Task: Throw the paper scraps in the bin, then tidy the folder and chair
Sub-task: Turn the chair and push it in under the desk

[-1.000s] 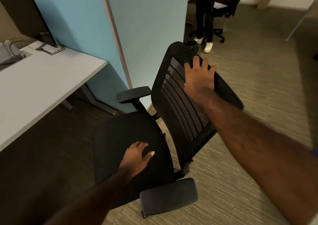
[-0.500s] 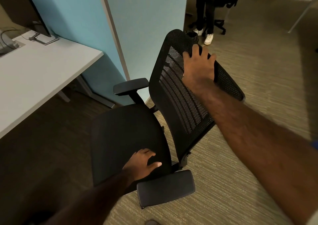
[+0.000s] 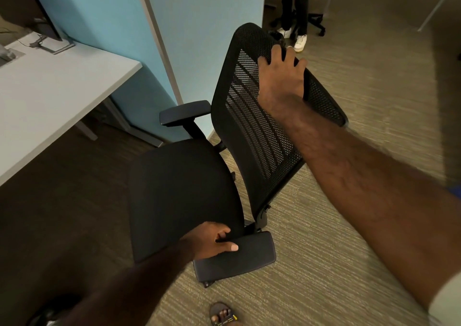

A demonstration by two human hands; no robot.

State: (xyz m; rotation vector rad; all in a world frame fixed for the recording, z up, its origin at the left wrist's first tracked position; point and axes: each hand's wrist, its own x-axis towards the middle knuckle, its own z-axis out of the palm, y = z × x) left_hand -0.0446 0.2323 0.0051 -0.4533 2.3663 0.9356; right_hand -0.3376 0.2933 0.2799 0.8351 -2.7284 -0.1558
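Head view: both hands' grips closed on chair (image 3: 182,191); right hand (image 3: 280,76) fingertips hidden behind backrest.

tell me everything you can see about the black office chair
The office chair is black, with a see-through mesh backrest, a padded fabric-like seat and two padded armrests. It stands on the carpet beside the white desk and blue partition, seat facing the desk. The right hand grips the backrest's top edge; the left hand holds the near armrest. Its base is mostly hidden.
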